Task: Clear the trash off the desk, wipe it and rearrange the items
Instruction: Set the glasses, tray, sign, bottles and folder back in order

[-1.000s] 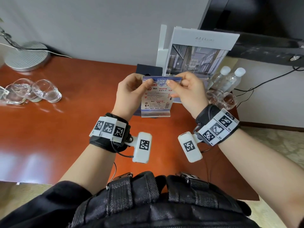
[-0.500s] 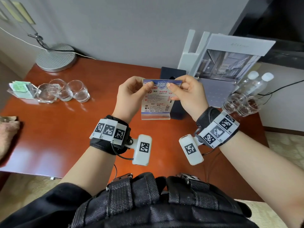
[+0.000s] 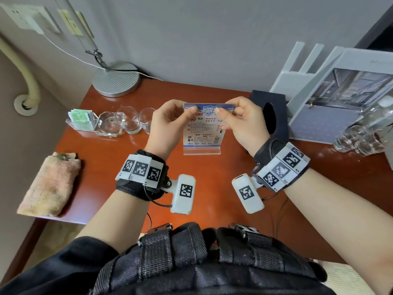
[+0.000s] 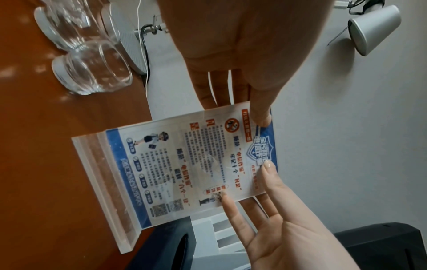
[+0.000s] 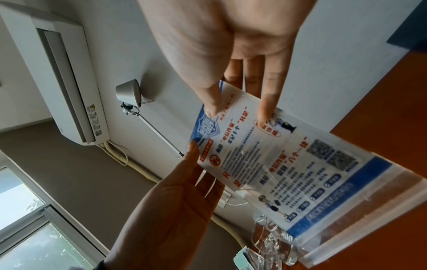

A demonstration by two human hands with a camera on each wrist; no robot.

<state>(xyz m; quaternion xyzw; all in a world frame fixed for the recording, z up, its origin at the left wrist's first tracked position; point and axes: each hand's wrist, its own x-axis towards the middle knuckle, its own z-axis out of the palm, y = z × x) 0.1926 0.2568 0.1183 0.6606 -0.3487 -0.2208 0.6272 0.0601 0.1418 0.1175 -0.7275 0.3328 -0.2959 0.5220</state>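
The acrylic sign holder (image 3: 202, 133) stands upright near the middle of the reddish-brown table (image 3: 102, 167), a clear slab with a thick transparent foot and a printed card inside: blue band and shield badge along the top, red and blue headings, small cartoon figures, two QR codes near the bottom. The left hand (image 3: 165, 126) pinches its top left corner, thumb on the front and fingers behind; the right hand (image 3: 244, 124) pinches the top right corner the same way, so each grip is closed on the holder. From the left wrist view the foot seems to sit on the table, though I cannot tell if it bears full weight.

Left of the holder, two empty drinking glasses (image 3: 136, 120) sit side by side, then a clear tray (image 3: 93, 124) with green packets. Farther left, at the table's edge, lies a folded pinkish cloth (image 3: 49, 184), stained. Behind the holder to the left is a round metal lamp base (image 3: 116, 79); its stem runs out of the top of the head view.

Right of the holder, a black box (image 3: 274, 116) with an oval opening is partly hidden by the right hand. Beyond it a framed picture board (image 3: 340, 99) is cut by the frame edge, and the clear bottles (image 3: 365, 133) beside it are blurred. The card's fine print is too small to read
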